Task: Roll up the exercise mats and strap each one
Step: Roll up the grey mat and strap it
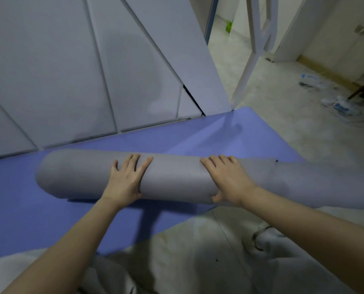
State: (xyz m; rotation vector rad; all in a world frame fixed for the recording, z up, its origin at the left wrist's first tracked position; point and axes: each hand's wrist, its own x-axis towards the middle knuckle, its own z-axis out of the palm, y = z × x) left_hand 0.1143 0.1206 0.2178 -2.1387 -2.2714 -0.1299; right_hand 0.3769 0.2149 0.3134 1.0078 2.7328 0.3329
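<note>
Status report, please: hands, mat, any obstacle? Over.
Left hand and right hand pressing flat on grey rolled exercise mat. Roll lies on flat blue mat. No strap visible. Padded grey wall close ahead.

Left hand (124, 179) and right hand (227, 177) lie palm-down, fingers (134, 162) extended forward

Grey padded wall panels (70, 71), split by slanting seams, fill the upper left. To their right a pale, mottled floor (283, 124) runs back through a doorway (221, 28), with a white frame (250, 68) standing on it. Crumpled plastic litter (336, 103) lies near the floor's right edge, beside a wooden skirting (325, 70) under a cream wall (336, 13).
</note>
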